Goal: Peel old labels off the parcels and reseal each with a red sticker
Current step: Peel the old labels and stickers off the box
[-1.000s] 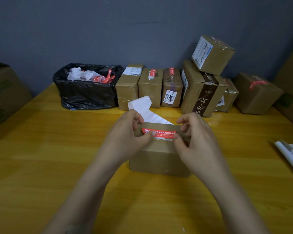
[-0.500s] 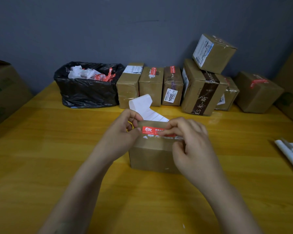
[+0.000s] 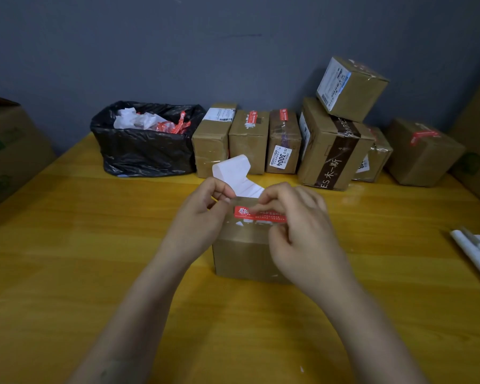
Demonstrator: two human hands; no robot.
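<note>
A brown parcel (image 3: 241, 253) stands on the yellow table (image 3: 81, 245) in front of me. A red sticker (image 3: 243, 212) lies along its top front edge, with white label scraps just below it. My right hand (image 3: 302, 234) presses its fingertips on the sticker, thumb against the front face. My left hand (image 3: 200, 220) is at the parcel's top left corner and pinches a white paper strip (image 3: 234, 173) that curls up behind the parcel.
A black rubbish bag (image 3: 142, 151) with white and red scraps sits at the back left. A row of parcels (image 3: 248, 142) lines the wall, one parcel stacked (image 3: 351, 88) on top. A large carton (image 3: 9, 145) stands far left, rolled white paper (image 3: 474, 250) far right.
My right hand's fingers have slid leftward along the red sticker from its right end. My left hand has kept its place at the left corner with the white strip.
</note>
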